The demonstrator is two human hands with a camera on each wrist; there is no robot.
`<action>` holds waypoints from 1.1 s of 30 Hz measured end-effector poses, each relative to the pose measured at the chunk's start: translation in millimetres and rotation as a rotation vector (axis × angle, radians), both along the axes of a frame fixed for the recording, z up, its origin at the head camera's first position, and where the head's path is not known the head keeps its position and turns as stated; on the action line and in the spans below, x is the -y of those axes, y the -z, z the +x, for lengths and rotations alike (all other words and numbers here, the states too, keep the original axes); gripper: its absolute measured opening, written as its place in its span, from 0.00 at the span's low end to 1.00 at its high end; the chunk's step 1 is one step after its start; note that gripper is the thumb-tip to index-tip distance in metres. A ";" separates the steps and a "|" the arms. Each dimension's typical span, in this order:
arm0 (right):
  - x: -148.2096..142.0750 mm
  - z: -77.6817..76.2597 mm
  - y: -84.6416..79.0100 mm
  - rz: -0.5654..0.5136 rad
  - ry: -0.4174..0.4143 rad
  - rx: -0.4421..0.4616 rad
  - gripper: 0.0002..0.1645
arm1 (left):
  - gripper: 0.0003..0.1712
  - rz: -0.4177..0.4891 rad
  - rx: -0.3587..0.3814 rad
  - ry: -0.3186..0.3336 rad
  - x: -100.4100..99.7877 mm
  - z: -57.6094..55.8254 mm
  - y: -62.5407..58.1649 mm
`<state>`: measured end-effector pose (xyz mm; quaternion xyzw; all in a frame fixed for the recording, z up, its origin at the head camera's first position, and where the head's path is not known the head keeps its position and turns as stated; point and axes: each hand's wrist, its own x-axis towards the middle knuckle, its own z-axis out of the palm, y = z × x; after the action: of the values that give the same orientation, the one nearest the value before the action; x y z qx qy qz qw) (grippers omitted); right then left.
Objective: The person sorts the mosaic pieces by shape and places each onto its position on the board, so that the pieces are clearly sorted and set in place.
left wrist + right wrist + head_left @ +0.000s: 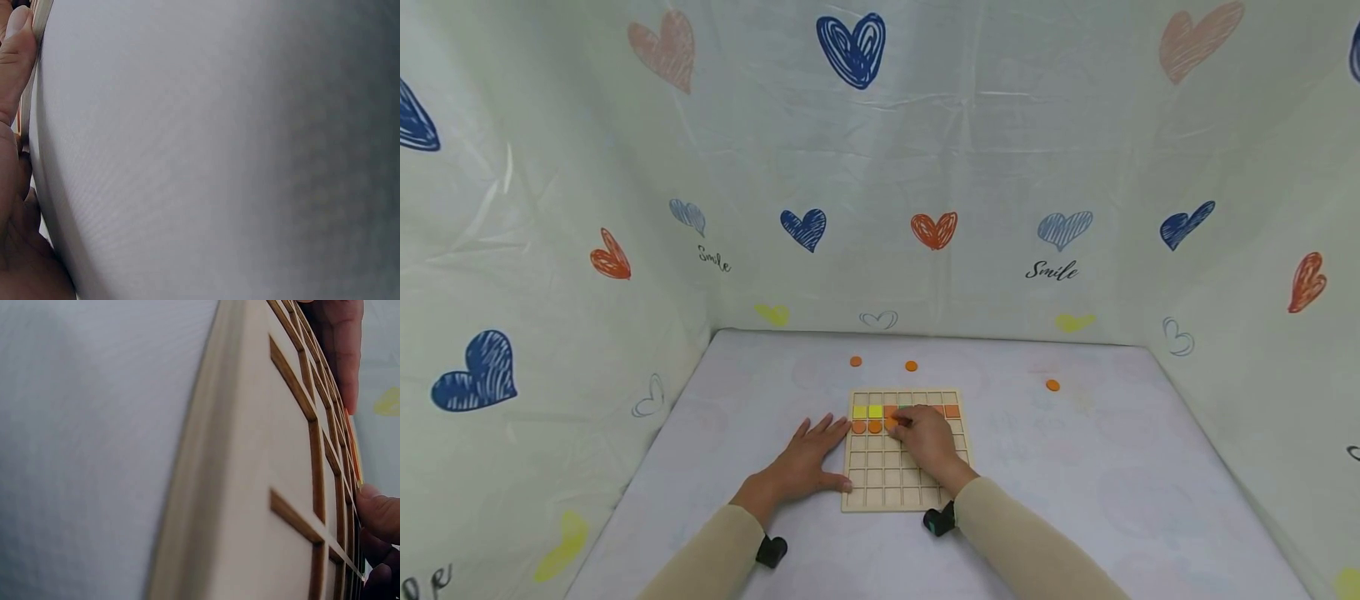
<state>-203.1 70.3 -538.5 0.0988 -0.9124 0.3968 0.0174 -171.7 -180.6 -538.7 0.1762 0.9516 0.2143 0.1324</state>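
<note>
A wooden grid board (874,478) lies on the table with a row of coloured squares near its far side, among them yellow squares (868,412) and an orange square (952,411). Just below that row, two orange discs (867,427) sit in cells at the left. My right hand (931,442) reaches over the board and pinches another orange disc (891,423) at the third cell of that row, covering several squares. Fingers spread, my left hand (805,460) rests at the board's left edge; its thumb (17,59) lies along that edge in the left wrist view.
Beyond the board lie three loose orange discs, one at the left (856,361), a middle disc (912,366) and a right-hand disc (1052,385). A white cloth (1075,467) covers the table, and a heart-printed curtain (1000,167) hangs around its back and sides.
</note>
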 end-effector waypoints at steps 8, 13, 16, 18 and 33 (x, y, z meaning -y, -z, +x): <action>0.7 -0.3 -0.9 0.041 -0.013 0.012 0.14 | 0.64 0.036 -0.004 0.017 2.1 1.8 -2.4; 0.3 -0.1 -0.3 0.045 -0.014 0.019 0.14 | 0.64 0.035 0.002 0.006 1.0 2.7 -4.0; 0.4 0.2 -0.1 0.043 -0.010 0.021 0.14 | 0.64 0.029 0.006 -0.001 0.5 2.6 -3.7; 0.7 0.0 0.0 0.042 -0.005 0.022 0.14 | 0.64 0.027 0.007 -0.003 0.5 2.4 -3.5; -4.6 -2.8 3.0 -0.041 0.013 0.039 0.16 | 0.64 0.028 0.002 0.004 1.3 2.4 -2.2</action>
<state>-205.8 74.9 -541.5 0.0845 -0.9050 0.4170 0.0041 -169.3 -181.9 -536.6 0.1795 0.9480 0.2278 0.1310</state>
